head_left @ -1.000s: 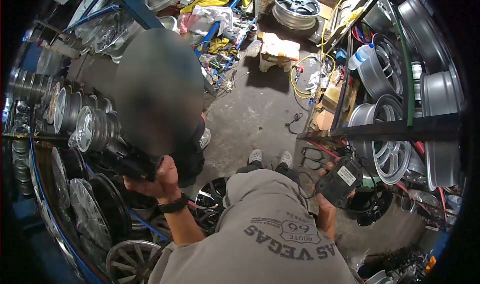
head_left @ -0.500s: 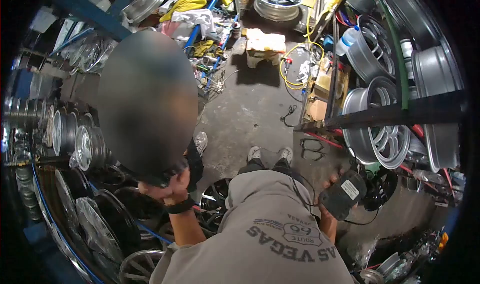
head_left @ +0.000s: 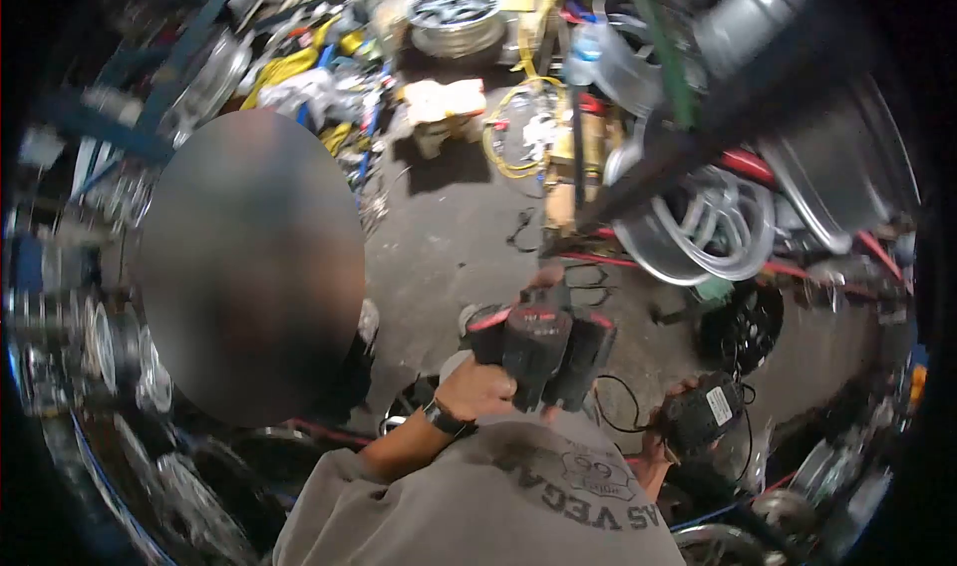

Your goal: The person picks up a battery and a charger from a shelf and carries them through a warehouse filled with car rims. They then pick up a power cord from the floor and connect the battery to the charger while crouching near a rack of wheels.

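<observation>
My left hand (head_left: pixel 478 388), with a dark band on its wrist, is closed around a cluster of black battery packs (head_left: pixel 538 347) with red trim. It holds them in front of my chest, and most of the fingers are hidden beneath the packs. Lower right, my right hand (head_left: pixel 656 448) grips a black charger (head_left: pixel 702 416) with a white label. A thin black cord (head_left: pixel 630 398) loops from the charger toward my body. The packs and the charger are apart.
A person (head_left: pixel 354 367) stands close on my left, mostly blurred out. Silver wheel rims (head_left: pixel 703 222) fill a rack with a dark beam (head_left: pixel 688 157) at right. Ahead are a low stool (head_left: pixel 439 107), a yellow hose (head_left: pixel 490 147) and a rim (head_left: pixel 454 12). More rims crowd the left.
My left hand has swung from the person's side to my front and now shows the battery packs. The charger stays in my right hand. My view has turned to the right.
</observation>
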Action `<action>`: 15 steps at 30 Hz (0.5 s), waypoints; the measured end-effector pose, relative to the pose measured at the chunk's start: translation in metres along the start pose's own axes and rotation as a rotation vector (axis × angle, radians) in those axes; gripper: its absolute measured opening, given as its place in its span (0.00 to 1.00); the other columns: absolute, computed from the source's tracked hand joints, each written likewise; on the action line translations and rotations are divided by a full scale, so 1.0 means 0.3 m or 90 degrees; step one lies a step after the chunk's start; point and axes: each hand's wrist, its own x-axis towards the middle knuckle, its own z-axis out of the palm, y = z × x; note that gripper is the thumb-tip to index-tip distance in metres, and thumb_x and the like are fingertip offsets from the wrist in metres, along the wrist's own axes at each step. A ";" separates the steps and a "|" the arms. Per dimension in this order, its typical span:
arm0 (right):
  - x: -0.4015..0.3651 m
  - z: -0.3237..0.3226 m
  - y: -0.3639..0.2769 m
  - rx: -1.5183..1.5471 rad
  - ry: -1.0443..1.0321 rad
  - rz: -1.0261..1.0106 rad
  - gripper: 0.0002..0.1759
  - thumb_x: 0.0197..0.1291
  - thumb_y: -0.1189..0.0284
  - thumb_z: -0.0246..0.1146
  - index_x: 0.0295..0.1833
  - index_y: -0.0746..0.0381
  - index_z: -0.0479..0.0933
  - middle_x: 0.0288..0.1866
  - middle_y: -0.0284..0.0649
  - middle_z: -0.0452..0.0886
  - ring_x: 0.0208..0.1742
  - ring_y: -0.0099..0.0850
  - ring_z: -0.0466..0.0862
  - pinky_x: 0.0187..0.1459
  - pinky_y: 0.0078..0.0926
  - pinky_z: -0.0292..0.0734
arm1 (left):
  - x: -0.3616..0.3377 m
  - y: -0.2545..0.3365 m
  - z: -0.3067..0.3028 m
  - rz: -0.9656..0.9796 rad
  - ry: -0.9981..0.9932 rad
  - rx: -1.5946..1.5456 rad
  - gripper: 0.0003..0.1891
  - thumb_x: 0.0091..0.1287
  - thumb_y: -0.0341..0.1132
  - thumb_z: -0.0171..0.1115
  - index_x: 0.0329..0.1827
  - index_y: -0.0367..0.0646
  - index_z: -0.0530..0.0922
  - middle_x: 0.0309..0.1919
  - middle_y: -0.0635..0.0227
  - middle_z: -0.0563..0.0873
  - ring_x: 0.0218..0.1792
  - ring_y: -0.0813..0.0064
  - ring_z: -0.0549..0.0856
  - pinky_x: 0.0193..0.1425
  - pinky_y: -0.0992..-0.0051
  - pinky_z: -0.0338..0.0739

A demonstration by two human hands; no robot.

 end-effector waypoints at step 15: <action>-0.274 -0.065 -0.728 -0.209 0.286 -0.522 0.40 0.56 0.41 0.64 0.69 0.52 0.71 0.60 0.42 0.81 0.57 0.49 0.83 0.53 0.60 0.80 | 0.598 -0.456 0.568 -0.292 -0.202 -0.115 0.60 0.46 0.32 0.77 0.81 0.63 0.47 0.68 0.36 0.66 0.57 0.34 0.81 0.34 0.56 0.91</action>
